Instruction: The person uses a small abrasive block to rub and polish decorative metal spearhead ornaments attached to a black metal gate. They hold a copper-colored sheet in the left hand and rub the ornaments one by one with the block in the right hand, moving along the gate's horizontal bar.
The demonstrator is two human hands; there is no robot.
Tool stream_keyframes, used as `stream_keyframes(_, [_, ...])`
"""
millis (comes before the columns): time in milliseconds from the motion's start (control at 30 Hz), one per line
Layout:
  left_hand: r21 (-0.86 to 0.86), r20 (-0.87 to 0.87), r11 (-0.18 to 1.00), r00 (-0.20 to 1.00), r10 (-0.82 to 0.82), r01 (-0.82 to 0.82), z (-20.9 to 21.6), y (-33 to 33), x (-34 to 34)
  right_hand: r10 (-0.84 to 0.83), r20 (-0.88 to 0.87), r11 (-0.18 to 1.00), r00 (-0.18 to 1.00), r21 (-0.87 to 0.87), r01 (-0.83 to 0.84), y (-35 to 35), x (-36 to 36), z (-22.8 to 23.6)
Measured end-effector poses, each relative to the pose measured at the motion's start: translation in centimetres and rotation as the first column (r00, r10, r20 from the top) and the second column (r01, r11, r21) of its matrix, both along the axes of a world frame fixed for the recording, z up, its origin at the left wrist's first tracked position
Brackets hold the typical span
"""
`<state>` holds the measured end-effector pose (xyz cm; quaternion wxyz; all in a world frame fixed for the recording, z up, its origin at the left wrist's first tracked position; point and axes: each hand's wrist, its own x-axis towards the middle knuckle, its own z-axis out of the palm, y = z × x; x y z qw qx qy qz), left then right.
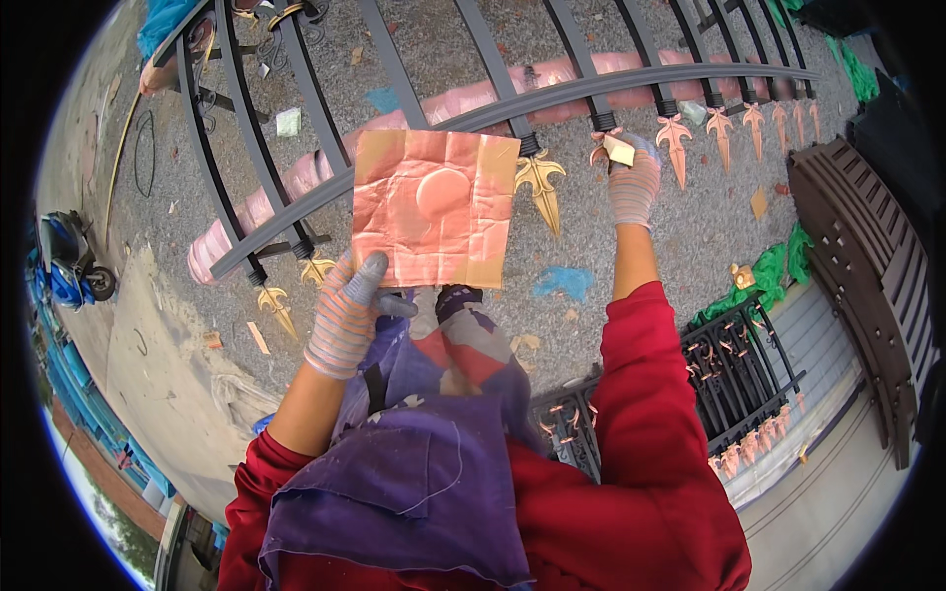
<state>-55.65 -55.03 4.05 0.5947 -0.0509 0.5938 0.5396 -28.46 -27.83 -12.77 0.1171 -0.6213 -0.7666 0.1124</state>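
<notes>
My left hand point(345, 313), in a striped glove with grey fingertips, grips the lower left corner of a creased cardboard square point(394, 246) smeared with copper-pink paint. A round wet-looking patch point(444, 195) lies near its middle. My right hand point(634, 182), gloved alike, pinches a small pale yellow sponge block point(620, 151) beside a spear-shaped finial point(598, 153) on a dark metal railing point(552, 106). The hand partly covers that finial. To its right, several finials point(674, 143) are copper-pink; to its left, one finial point(540, 182) is gold.
A pink plastic-wrapped roll point(473, 97) lies under the railing on gravelly ground. Smaller black railings point(734, 369) with copper-pink parts stand at right, near green netting point(778, 266) and brown slatted panels point(862, 227). A scooter point(74, 256) is far left.
</notes>
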Motion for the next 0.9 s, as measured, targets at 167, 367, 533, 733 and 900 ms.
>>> stream_keyframes(167, [-0.001,-0.028,1.0,0.999,0.019,-0.019,0.4,0.6,0.4,0.117,-0.145,0.991,0.983,-0.041,-0.124,-1.0,2.7,-0.7])
stream_keyframes(367, [0.001,0.024,0.998,0.998,-0.056,0.056,-0.1,0.3,0.0,0.046,-0.183,0.999,0.982,0.01,-0.045,0.9,1.7,1.1])
stream_keyframes(533, [-0.005,-0.027,1.0,1.0,-0.006,0.006,0.7,1.3,1.0,0.013,0.084,0.994,0.996,-0.108,-0.003,2.4,1.7,1.3])
stream_keyframes(733, [0.013,0.017,0.999,0.999,-0.041,0.04,-0.1,0.7,0.5,0.01,0.122,0.986,0.992,-0.166,0.011,0.5,3.6,1.3])
stream_keyframes(900, [0.011,-0.001,1.0,1.0,-0.006,0.006,-0.2,0.9,0.9,-0.076,0.249,0.91,0.965,-0.379,0.169,-2.8,5.1,2.3])
